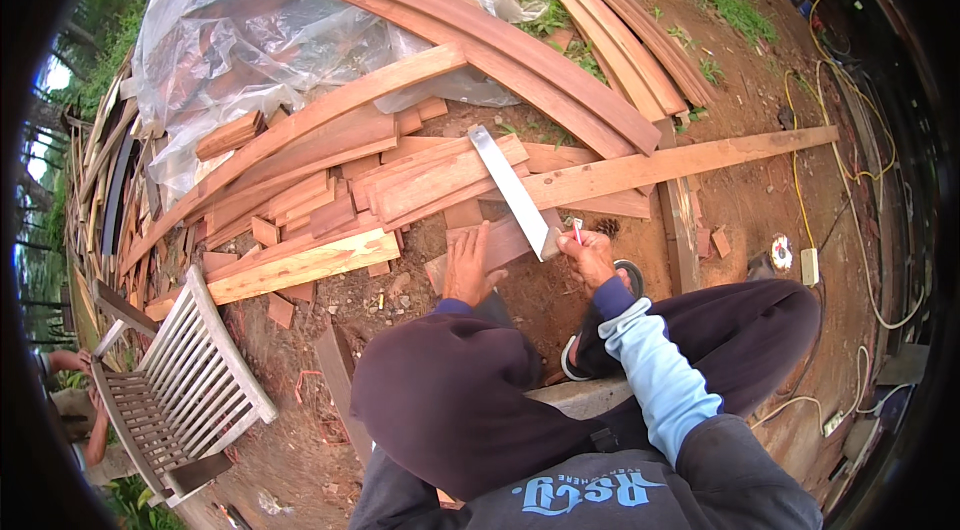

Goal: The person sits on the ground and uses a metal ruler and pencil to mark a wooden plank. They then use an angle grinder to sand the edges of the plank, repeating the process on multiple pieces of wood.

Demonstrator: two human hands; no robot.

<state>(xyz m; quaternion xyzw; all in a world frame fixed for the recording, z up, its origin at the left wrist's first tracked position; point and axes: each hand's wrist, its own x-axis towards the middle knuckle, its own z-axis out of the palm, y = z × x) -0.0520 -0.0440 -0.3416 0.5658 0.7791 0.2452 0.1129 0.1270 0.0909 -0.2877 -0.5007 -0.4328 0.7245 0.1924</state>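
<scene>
My left hand (470, 268) lies with fingers stretched out on the near end of a reddish-brown board (505, 242). My right hand (588, 258) is closed in a pinch around a thin red-and-white pen-like stick (577, 230). Just left of those fingers is a long flat silver metal blade (512, 188) with a slanted near end, lying slantwise across the boards; its exact kind is unclear. A long narrow plank (680, 162) stretches from beside the blade to the right.
Stacked boards (440, 180) and offcuts cover the ground ahead and left, partly under clear plastic sheeting (260, 40). At left stands a slatted wooden chair (195, 380), with another person's hands (95, 410) behind it. Yellow and white cables (797, 170) run along the right.
</scene>
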